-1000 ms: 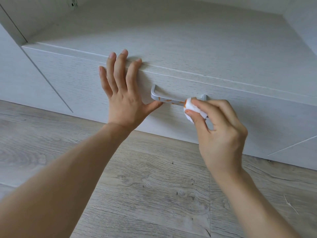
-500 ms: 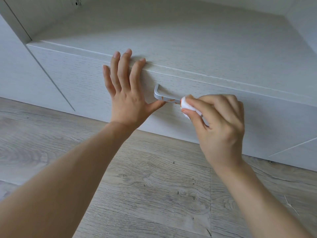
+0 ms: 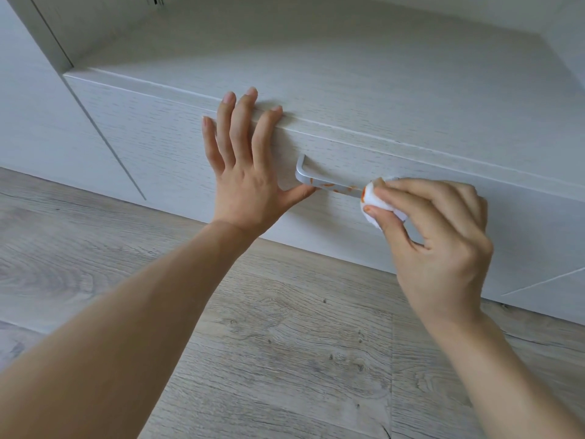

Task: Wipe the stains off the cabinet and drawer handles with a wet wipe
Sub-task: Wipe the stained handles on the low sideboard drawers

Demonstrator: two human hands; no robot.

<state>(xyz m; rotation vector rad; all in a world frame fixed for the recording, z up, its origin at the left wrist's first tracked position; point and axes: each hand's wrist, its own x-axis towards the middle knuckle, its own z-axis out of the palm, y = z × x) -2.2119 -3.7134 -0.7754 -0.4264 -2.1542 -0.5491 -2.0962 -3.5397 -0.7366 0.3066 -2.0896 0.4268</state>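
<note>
A silver bar handle (image 3: pixel 326 184) is fixed to the white wood-grain drawer front (image 3: pixel 152 147). Orange smears show along the handle's exposed left stretch. My right hand (image 3: pixel 437 236) pinches a bunched white wet wipe (image 3: pixel 375 201), stained orange at its edge, against the handle's right part; the handle's right end is hidden behind it. My left hand (image 3: pixel 243 172) lies flat on the drawer front, fingers spread up to the top edge, thumb touching the handle's left end from below.
The cabinet top (image 3: pixel 348 74) runs back to a wall. A second white panel (image 3: pixel 38 128) stands to the left, another drawer seam (image 3: pixel 544 283) at lower right. Grey wood-look floor (image 3: pixel 285 359) lies below my arms.
My right hand has slid the wipe to the right along the handle, baring more of the stained bar. The left hand stays pressed on the drawer front.
</note>
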